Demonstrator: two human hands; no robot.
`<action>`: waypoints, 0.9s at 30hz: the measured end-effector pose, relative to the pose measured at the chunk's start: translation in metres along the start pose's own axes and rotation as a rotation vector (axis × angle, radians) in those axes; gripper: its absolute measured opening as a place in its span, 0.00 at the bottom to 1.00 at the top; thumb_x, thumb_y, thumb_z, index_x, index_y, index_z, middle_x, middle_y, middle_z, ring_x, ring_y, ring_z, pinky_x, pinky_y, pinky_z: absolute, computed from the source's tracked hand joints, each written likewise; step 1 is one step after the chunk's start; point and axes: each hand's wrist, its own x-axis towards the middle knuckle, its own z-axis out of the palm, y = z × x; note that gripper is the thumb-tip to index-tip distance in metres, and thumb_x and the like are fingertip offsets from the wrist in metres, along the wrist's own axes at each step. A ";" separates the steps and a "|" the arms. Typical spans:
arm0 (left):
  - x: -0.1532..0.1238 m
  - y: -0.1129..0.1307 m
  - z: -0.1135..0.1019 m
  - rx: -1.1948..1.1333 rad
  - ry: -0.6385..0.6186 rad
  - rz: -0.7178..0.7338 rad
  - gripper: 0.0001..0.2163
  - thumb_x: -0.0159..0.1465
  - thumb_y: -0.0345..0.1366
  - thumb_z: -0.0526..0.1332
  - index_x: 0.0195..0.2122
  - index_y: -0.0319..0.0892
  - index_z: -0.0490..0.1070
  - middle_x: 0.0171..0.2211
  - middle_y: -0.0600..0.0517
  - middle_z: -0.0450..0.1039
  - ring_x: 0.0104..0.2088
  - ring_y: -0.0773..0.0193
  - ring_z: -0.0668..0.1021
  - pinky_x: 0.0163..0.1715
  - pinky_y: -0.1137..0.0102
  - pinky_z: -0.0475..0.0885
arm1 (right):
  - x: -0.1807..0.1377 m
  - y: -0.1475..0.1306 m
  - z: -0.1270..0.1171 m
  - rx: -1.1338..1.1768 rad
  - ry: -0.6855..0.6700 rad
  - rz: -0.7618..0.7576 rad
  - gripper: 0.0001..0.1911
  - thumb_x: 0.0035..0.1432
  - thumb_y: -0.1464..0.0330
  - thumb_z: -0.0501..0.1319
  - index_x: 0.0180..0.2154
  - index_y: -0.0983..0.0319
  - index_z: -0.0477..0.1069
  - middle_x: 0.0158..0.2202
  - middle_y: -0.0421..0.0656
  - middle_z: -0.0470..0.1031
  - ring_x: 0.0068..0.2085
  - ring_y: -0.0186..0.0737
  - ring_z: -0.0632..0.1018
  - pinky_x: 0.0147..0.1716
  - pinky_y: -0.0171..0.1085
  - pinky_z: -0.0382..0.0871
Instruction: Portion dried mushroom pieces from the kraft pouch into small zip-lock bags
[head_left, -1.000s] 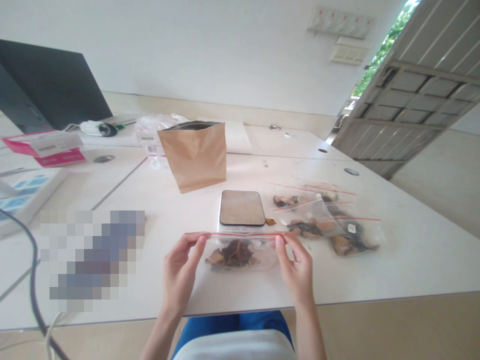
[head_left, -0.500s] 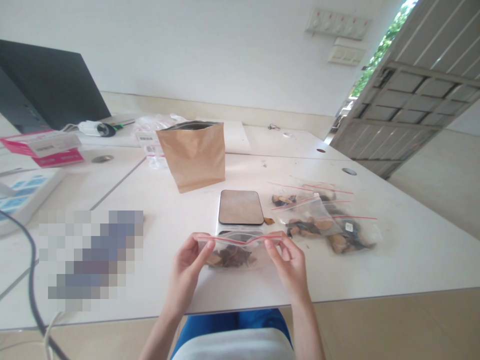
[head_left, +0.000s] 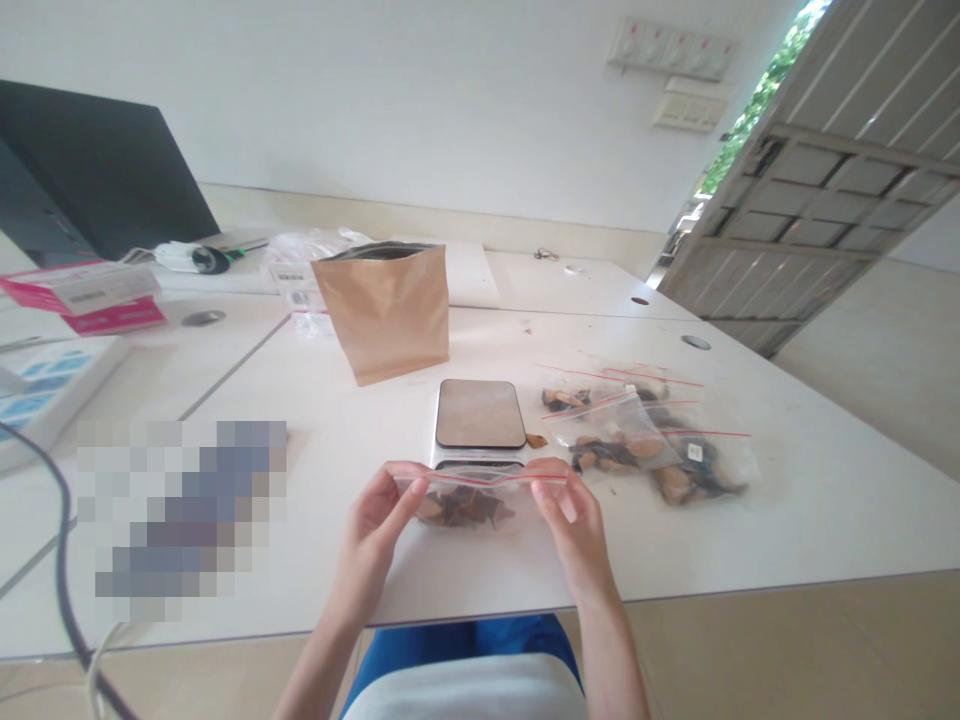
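Observation:
My left hand (head_left: 371, 535) and my right hand (head_left: 574, 525) pinch the two ends of the red zip strip of a small clear zip bag (head_left: 469, 500) with brown dried pieces inside. The bag hangs just above the white table (head_left: 787, 520), near its front edge. Right behind it sits a small digital scale (head_left: 480, 415) with a brown-tinted platform. A brown paper pouch (head_left: 386, 310) stands upright and open behind the scale.
Several filled zip bags (head_left: 645, 440) lie to the right of the scale. A dark monitor (head_left: 90, 170), pink boxes (head_left: 90, 295) and a white box (head_left: 45, 385) sit at the left. A dark cable (head_left: 64, 580) hangs at the front left. An open door (head_left: 832, 190) is at right.
My hands have come closer together along the zip strip, so the bag's top is shorter and slackened. The bag has shifted slightly toward the scale.

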 end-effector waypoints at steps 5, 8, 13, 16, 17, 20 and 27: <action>0.001 -0.001 -0.001 0.058 -0.039 0.042 0.11 0.60 0.43 0.62 0.33 0.41 0.75 0.40 0.46 0.73 0.43 0.59 0.74 0.41 0.70 0.71 | 0.000 0.002 0.003 0.040 -0.064 -0.013 0.11 0.55 0.59 0.62 0.35 0.59 0.74 0.35 0.43 0.77 0.39 0.41 0.77 0.42 0.39 0.71; 0.003 0.002 0.000 0.100 -0.068 0.075 0.11 0.59 0.43 0.62 0.32 0.40 0.76 0.39 0.46 0.74 0.42 0.59 0.75 0.40 0.70 0.71 | 0.001 0.000 0.004 0.044 -0.100 -0.014 0.09 0.54 0.61 0.63 0.33 0.59 0.74 0.34 0.43 0.76 0.39 0.40 0.77 0.40 0.38 0.71; 0.003 0.008 0.005 0.158 -0.051 0.099 0.10 0.59 0.43 0.63 0.30 0.41 0.76 0.34 0.48 0.75 0.37 0.62 0.76 0.36 0.73 0.71 | 0.002 -0.003 0.004 0.044 -0.075 -0.030 0.06 0.55 0.64 0.63 0.31 0.60 0.75 0.32 0.41 0.74 0.37 0.38 0.76 0.40 0.37 0.70; 0.002 0.009 0.007 0.171 -0.014 0.059 0.11 0.58 0.44 0.63 0.33 0.41 0.76 0.33 0.49 0.76 0.34 0.62 0.76 0.34 0.73 0.71 | 0.002 -0.002 0.005 0.024 -0.025 -0.052 0.06 0.54 0.64 0.64 0.30 0.60 0.76 0.31 0.42 0.74 0.37 0.39 0.76 0.40 0.38 0.70; 0.001 0.009 0.008 0.176 -0.007 0.050 0.11 0.58 0.44 0.63 0.33 0.40 0.76 0.33 0.49 0.76 0.34 0.62 0.76 0.34 0.72 0.71 | 0.002 -0.001 0.005 0.016 -0.012 -0.057 0.06 0.54 0.64 0.64 0.30 0.60 0.77 0.31 0.42 0.75 0.37 0.40 0.76 0.40 0.39 0.70; 0.001 0.009 0.008 0.183 -0.005 0.028 0.12 0.58 0.45 0.63 0.34 0.40 0.76 0.32 0.49 0.77 0.35 0.61 0.77 0.36 0.71 0.71 | 0.003 0.000 0.002 0.002 -0.008 -0.037 0.07 0.53 0.63 0.65 0.30 0.60 0.78 0.32 0.43 0.76 0.38 0.41 0.76 0.42 0.41 0.71; 0.002 0.007 0.012 0.110 -0.006 0.010 0.13 0.59 0.46 0.62 0.33 0.40 0.73 0.31 0.50 0.76 0.33 0.63 0.76 0.34 0.73 0.71 | 0.002 0.003 -0.001 0.039 -0.031 0.057 0.10 0.54 0.60 0.64 0.33 0.60 0.77 0.34 0.44 0.79 0.40 0.43 0.78 0.44 0.42 0.72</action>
